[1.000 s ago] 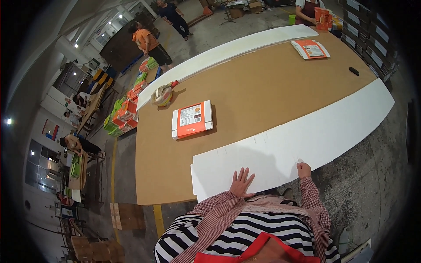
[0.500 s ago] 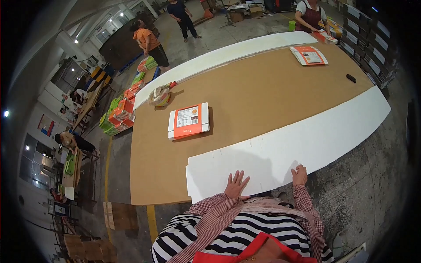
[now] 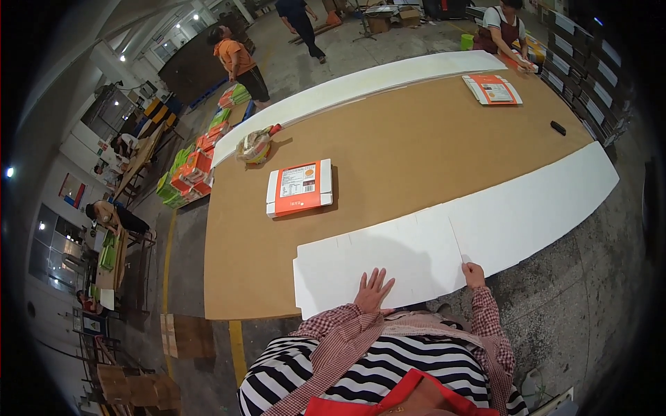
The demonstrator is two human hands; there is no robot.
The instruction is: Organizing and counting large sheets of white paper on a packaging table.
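Observation:
A long white cardboard sheet [image 3: 527,201] lies along the near edge of a brown board-covered table [image 3: 388,166]. My left hand [image 3: 373,291] rests flat on the sheet's left part, fingers spread, holding nothing. At the sheet's near edge, my right hand [image 3: 474,275] is closed. Whatever is in its fingers is too small to make out. A thin dark line runs from that hand up across the sheet; whether it is a slit, a crease or an edge I cannot tell. Shorter faint lines mark the sheet's far edge.
A flat orange-and-white carton [image 3: 300,188] lies beyond the sheet, with another carton [image 3: 492,90] at far right. Near the far edge is a plastic-wrapped bundle [image 3: 254,147]. A small black object [image 3: 558,128] lies at right. Another white strip [image 3: 361,83] lines the far side, where a co-worker [image 3: 501,33] leans in.
My right hand has closed more tightly, and the thin line now shows on the sheet beside it. My left hand stays put. The co-worker at far right has leaned over; a person behind has walked.

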